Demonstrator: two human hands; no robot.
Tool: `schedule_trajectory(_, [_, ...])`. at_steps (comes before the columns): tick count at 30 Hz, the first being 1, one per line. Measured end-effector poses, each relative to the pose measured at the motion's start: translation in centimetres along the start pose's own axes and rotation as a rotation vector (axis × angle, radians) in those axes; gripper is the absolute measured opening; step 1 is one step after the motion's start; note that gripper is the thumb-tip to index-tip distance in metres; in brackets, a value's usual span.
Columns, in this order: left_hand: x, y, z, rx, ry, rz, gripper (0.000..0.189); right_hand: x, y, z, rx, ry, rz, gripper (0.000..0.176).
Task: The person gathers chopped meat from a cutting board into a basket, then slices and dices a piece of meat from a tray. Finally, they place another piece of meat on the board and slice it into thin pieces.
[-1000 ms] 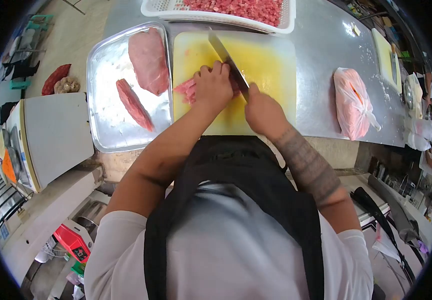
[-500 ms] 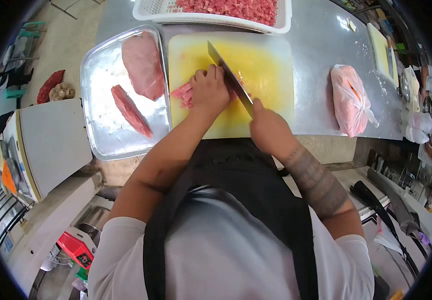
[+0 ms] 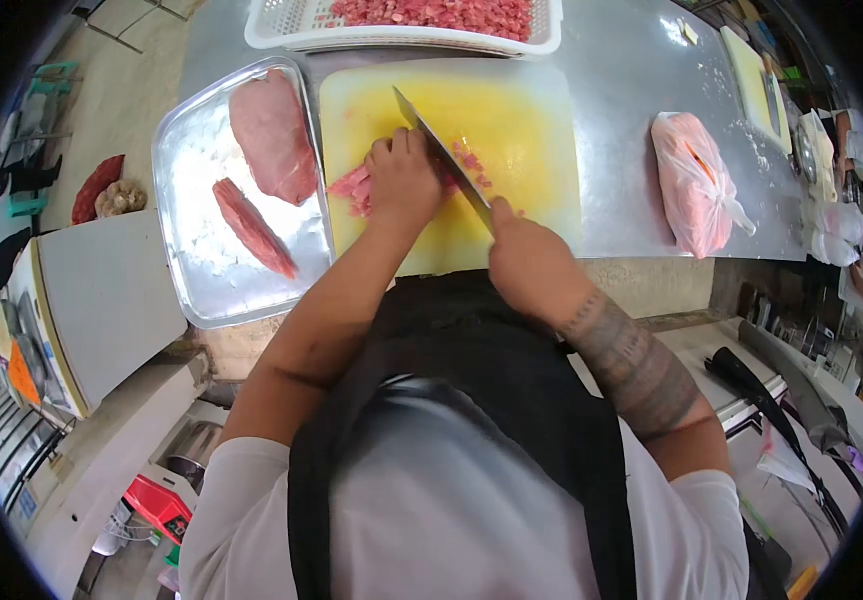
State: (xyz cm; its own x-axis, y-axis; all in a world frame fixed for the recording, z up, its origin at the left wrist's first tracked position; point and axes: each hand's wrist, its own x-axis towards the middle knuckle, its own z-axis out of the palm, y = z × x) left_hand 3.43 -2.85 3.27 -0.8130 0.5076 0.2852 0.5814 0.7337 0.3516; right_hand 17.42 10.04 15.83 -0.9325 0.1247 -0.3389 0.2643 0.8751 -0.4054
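Observation:
My right hand (image 3: 530, 258) is closed around the handle of a knife (image 3: 444, 155), whose long blade slants up and left across the yellow cutting board (image 3: 532, 110). Beside the blade, my left hand (image 3: 405, 180) has its fingers curled and pressed down on strips of raw meat (image 3: 354, 188). Part of that meat is hidden under the palm. Small diced meat pieces (image 3: 470, 160) lie on the board on the blade's right side.
Left of the board, a metal tray (image 3: 187, 240) holds a large meat slab (image 3: 274, 135) and a narrower piece (image 3: 254, 228). A white basket (image 3: 402, 40) of diced meat stands behind. On the right are a tied plastic bag (image 3: 692, 185) and another cutting board (image 3: 752, 85).
The whole view has shifted slightly. The knife blade sits a little away from where it was, and more diced pieces show on its right. Both hands keep their hold.

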Motion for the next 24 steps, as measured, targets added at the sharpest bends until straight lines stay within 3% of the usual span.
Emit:
schedule_trajectory(4, [-0.1,-1.2,1.3,0.061,0.003,0.022,0.029,6.9,0.1,4.2,0.073,0.19,-0.121,0.038])
schedule_trajectory(7, [0.3,-0.9,0.2,0.001,-0.027,-0.013,0.027,7.6,0.1,3.2,0.051,0.062,-0.005,0.037])
schedule_trajectory(11, [0.4,-1.7,-1.5,-0.091,0.009,-0.04,0.029,4.7,1.6,2.0,0.066,0.063,0.029,0.033])
schedule_trajectory(16, [0.1,-2.1,-1.8,0.032,-0.133,0.016,0.034,-0.1,1.3,0.2,-0.007,0.032,0.022,0.036])
schedule_trajectory(19, [0.1,-1.8,-2.6,0.032,-0.16,0.015,0.035,-3.0,-1.0,-2.7,-0.015,-0.13,0.098,0.037])
schedule_trajectory(22, [0.3,-1.7,-2.5,0.012,-0.172,0.01,0.035,-1.0,-0.2,0.5,0.054,0.022,0.02,0.025])
schedule_trajectory(24, [0.2,-2.1,-2.0,0.024,-0.157,0.007,0.035,3.5,0.6,3.9,0.027,0.066,-0.024,0.032])
